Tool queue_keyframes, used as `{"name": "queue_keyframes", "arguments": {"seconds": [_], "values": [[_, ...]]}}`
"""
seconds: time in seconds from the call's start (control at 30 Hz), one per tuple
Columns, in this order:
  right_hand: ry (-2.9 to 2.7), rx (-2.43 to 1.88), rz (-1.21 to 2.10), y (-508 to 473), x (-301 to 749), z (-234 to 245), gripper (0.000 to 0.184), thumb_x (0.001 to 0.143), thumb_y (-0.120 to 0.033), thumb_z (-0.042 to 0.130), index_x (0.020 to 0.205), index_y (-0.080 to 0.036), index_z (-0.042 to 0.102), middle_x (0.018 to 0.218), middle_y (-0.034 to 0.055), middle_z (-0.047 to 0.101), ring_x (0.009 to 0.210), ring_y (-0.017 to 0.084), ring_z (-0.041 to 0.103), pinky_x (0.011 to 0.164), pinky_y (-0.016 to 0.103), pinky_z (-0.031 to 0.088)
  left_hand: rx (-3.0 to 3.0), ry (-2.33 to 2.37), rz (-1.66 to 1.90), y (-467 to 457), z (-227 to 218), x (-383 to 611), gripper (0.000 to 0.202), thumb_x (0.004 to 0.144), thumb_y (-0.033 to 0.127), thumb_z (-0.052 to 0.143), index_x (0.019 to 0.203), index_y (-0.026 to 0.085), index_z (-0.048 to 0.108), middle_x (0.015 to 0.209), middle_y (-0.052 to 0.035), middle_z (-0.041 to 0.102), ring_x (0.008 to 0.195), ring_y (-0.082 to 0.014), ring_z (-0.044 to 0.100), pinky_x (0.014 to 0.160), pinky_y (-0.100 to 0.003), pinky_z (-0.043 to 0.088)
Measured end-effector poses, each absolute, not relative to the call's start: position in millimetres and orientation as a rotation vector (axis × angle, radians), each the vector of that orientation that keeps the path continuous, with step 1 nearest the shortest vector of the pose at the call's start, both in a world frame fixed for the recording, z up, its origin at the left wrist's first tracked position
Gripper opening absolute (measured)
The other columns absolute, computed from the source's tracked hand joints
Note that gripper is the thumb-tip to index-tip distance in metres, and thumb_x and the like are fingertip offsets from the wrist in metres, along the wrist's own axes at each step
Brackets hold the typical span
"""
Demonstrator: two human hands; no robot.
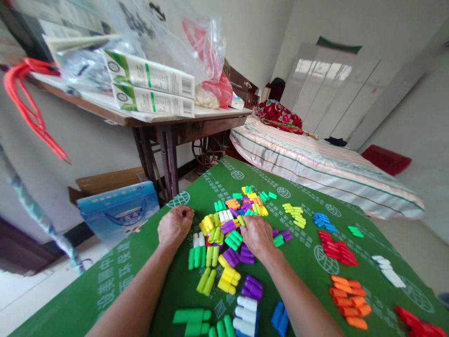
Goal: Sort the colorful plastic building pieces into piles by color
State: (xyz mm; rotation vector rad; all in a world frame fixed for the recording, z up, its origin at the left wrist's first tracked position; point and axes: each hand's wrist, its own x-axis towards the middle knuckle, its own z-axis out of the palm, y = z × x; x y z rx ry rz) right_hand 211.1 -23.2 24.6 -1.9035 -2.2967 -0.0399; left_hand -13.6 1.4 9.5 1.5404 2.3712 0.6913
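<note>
A heap of small coloured plastic blocks [233, 234] lies mixed on a green printed cloth [308, 243]. My left hand [174, 225] rests on the cloth just left of the heap, curled into a loose fist; what it holds, if anything, is hidden. My right hand [257, 234] lies palm down on the heap, its fingers bent into the blocks near a yellow-green piece. Sorted groups lie to the right: yellow-green blocks [294, 215], blue blocks [324, 221], red blocks [338, 250], orange blocks [351, 299] and white blocks [387, 270].
A wooden table [157, 119] with cartons and plastic bags stands behind the cloth at the left. A blue box [117, 213] sits below it. A bed [315, 164] with striped bedding runs along the far right edge of the cloth.
</note>
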Motion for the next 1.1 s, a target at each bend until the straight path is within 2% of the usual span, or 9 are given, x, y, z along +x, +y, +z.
{"name": "queue_keyframes", "arguments": {"seconds": [0.2,0.37,0.77,1.0,1.1], "values": [[-2.181,-1.922,-0.03,-13.7,229.2,27.6,0.018,0.085,-0.026,0.048,0.079,-0.022,0.064,0.083,0.003,0.068,0.077,0.016,0.061,0.061,0.024,0.035,1.565,2.384,0.671,0.9,9.2,-15.0,0.033,0.078,0.044,0.042,0.088,0.025,0.067,0.086,-0.0053,0.07,0.081,-0.0255,0.063,0.056,-0.028,0.038],[-2.023,-2.102,-0.194,11.2,288.0,27.9,0.02,0.087,-0.029,0.046,0.083,-0.022,0.064,0.086,0.002,0.066,0.078,0.015,0.059,0.058,0.024,0.032,1.548,2.388,0.668,1.3,10.5,-14.0,0.033,0.078,0.044,0.042,0.089,0.025,0.067,0.087,-0.0054,0.071,0.081,-0.0259,0.063,0.057,-0.028,0.04],[-1.976,-2.383,-0.306,40.2,387.4,7.5,0.019,0.085,-0.02,0.046,0.09,-0.017,0.064,0.093,0.0102,0.066,0.089,0.021,0.061,0.066,0.027,0.039,1.554,2.375,0.66,-0.3,12.4,-14.3,0.033,0.078,0.044,0.041,0.087,0.026,0.066,0.087,-0.0044,0.07,0.081,-0.0252,0.062,0.056,-0.028,0.038],[-1.989,-2.302,-0.296,32.3,368.6,10.5,0.022,0.085,-0.019,0.047,0.097,-0.016,0.065,0.101,0.0119,0.064,0.098,0.023,0.057,0.077,0.029,0.04,1.555,2.379,0.65,0.0,14.2,-12.8,0.033,0.078,0.044,0.041,0.088,0.026,0.066,0.087,-0.0042,0.07,0.081,-0.0249,0.062,0.056,-0.028,0.038],[-2.057,-2.177,-0.258,29.6,338.2,17.0,0.023,0.087,-0.022,0.045,0.098,-0.019,0.065,0.1,0.0084,0.064,0.098,0.02,0.056,0.079,0.027,0.039,1.546,2.39,0.642,0.4,14.2,-13.0,0.033,0.077,0.045,0.041,0.088,0.026,0.066,0.087,-0.0041,0.07,0.081,-0.0246,0.062,0.056,-0.027,0.038]]}}
